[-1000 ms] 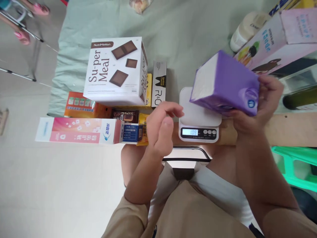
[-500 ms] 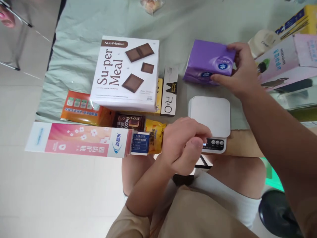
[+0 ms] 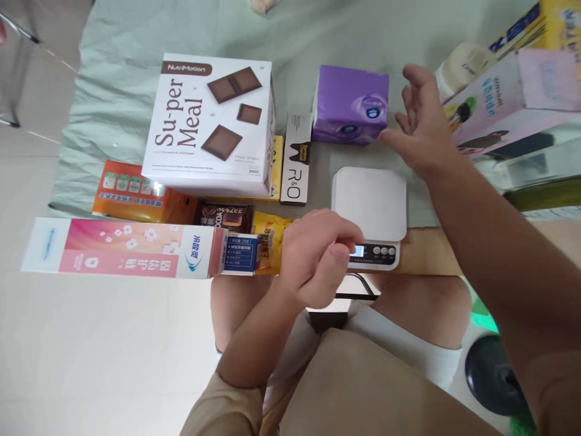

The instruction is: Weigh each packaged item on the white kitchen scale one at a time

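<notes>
On the pale green cloth (image 3: 157,30), beyond the white scale (image 3: 372,206) and just beside the silver-and-black R&O box (image 3: 297,160), lies the purple pack (image 3: 351,100), resting flat with its printed faces up and toward the wearer. Whether it touches the box is not clear.

The right hand (image 3: 420,124) stands at the pack's right end, thumb parted from the fingers and nothing between them. The thumb tip is very near the pack's close right corner; contact cannot be confirmed. The left hand (image 3: 318,254) is loosely curled over the near left corner of the scale, partly covering the lit readout (image 3: 357,250). Its inner side is hidden, so whether the fingers press together or pinch anything cannot be told.

Handling assessment, by judgement: the wrapper appears to be smooth plastic film over a soft, paper-like block. Expect low weight for its bulk, some give under pressure and a slightly slippery surface. Breakage is unlikely; crushed corners or torn film are the likelier faults. Recommended hold: thumb on the near long side, fingers on the far one, at mid-length, with light, broad pressure. The left end is crowded by the box and is the poorer choice.
</notes>
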The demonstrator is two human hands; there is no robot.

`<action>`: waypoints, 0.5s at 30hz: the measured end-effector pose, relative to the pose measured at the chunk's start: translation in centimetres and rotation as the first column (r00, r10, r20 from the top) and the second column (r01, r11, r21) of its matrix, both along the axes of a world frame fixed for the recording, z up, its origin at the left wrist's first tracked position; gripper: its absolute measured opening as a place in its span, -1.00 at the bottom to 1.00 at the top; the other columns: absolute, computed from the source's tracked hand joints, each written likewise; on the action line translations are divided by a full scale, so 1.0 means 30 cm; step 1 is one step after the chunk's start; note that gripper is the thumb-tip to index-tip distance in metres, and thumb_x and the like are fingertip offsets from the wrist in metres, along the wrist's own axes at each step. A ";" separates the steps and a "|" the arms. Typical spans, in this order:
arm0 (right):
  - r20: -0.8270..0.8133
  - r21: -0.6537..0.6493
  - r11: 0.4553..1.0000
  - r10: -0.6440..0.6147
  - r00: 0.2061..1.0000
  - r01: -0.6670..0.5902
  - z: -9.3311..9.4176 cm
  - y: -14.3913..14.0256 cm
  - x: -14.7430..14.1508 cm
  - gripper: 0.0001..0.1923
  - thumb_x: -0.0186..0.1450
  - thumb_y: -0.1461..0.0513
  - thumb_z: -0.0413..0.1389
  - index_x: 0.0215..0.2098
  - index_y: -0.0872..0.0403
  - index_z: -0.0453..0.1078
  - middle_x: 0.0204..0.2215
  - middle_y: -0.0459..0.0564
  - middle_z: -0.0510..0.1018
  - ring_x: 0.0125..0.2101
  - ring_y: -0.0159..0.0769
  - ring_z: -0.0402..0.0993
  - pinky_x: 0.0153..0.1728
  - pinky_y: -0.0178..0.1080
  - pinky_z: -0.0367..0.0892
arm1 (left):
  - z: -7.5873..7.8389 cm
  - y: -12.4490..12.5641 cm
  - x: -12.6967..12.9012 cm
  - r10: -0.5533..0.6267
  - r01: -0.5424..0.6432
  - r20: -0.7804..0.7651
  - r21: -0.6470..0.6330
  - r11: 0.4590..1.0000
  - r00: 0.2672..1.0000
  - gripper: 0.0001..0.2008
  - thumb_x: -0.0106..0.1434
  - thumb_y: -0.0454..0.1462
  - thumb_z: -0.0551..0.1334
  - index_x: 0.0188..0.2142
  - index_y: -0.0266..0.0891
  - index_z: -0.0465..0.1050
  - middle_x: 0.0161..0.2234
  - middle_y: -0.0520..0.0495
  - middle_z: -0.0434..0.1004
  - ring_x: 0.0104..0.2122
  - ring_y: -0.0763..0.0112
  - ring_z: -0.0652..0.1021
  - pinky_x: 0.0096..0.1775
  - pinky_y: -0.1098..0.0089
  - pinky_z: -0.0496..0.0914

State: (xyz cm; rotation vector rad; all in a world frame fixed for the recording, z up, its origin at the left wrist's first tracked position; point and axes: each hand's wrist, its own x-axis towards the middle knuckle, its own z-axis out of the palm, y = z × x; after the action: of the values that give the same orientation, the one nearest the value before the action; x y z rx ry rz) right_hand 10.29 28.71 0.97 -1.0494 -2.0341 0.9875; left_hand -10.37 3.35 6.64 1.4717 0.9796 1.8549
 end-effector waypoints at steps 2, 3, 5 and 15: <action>-0.050 0.038 0.996 -0.077 0.996 0.079 -0.004 -0.086 0.091 -0.05 0.14 0.05 0.35 0.42 -0.32 0.06 0.57 -0.07 0.03 0.59 -0.05 0.04 0.48 0.27 0.24 | -0.006 0.002 -0.003 -0.007 0.007 -0.011 -0.015 1.000 1.000 -0.59 0.57 -0.07 0.07 -0.32 -0.20 0.52 -0.51 -0.02 0.52 -0.50 0.41 0.45 -0.40 0.30 0.31; -0.077 0.074 0.989 -0.121 0.990 0.126 -0.011 -0.127 0.144 -0.11 0.14 0.00 0.33 0.37 -0.32 0.11 0.53 -0.05 0.11 0.54 -0.03 0.15 0.44 0.27 0.30 | -0.010 0.003 -0.003 -0.009 0.009 -0.009 -0.023 1.000 1.000 -0.58 0.57 -0.07 0.08 -0.32 -0.20 0.53 -0.50 -0.03 0.53 -0.50 0.41 0.46 -0.40 0.30 0.31; -0.148 0.163 0.949 -0.245 0.958 0.268 -0.038 -0.187 0.255 -0.26 0.15 -0.07 0.30 0.25 -0.27 0.21 0.37 0.03 0.27 0.39 0.00 0.34 0.35 0.26 0.39 | -0.017 0.005 0.002 -0.018 0.018 -0.010 -0.028 0.999 1.000 -0.58 0.56 -0.06 0.08 -0.31 -0.20 0.54 -0.50 -0.04 0.54 -0.50 0.40 0.48 -0.41 0.31 0.33; -0.448 0.198 0.645 -0.611 0.653 0.738 -0.267 0.037 0.454 -0.30 0.29 0.16 -0.01 0.34 -0.10 -0.16 0.31 0.19 0.13 0.40 -0.07 0.23 0.54 0.29 0.09 | -0.009 0.047 0.106 -0.122 0.094 -0.228 -0.128 0.987 0.966 -0.58 0.57 -0.03 0.08 -0.28 -0.21 0.53 -0.44 -0.03 0.60 -0.43 0.43 0.56 -0.34 0.37 0.45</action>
State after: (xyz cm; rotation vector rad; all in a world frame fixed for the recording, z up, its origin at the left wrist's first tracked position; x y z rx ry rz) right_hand 23.91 29.82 -7.03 -1.1996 -1.2616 0.3193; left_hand -7.20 4.76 6.36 1.6662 1.0746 1.5447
